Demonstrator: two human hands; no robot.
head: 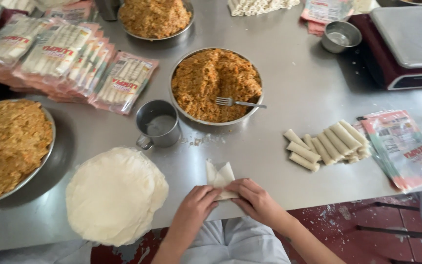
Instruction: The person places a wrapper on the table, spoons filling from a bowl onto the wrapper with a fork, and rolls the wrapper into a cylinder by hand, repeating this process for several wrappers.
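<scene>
At the table's near edge my left hand [194, 208] and my right hand [255, 200] press together on a thin white wrapper [219, 176], folding it; its far corners stick up past my fingers. A stack of round white wrappers [116, 195] lies just left of my left hand. A metal bowl of orange-brown filling [216, 84] with a fork [240, 102] in it sits beyond the wrapper. Several finished rolls [326, 144] lie to the right of my right hand.
A metal cup [158, 124] stands beside the bowl. Two more filling bowls sit at the left [8, 146] and the far side [155, 17]. Packets of rolls [64, 58] pile at the far left, empty pouches [404, 149] at the right, a scale [406, 41] and small bowl [340, 35] behind.
</scene>
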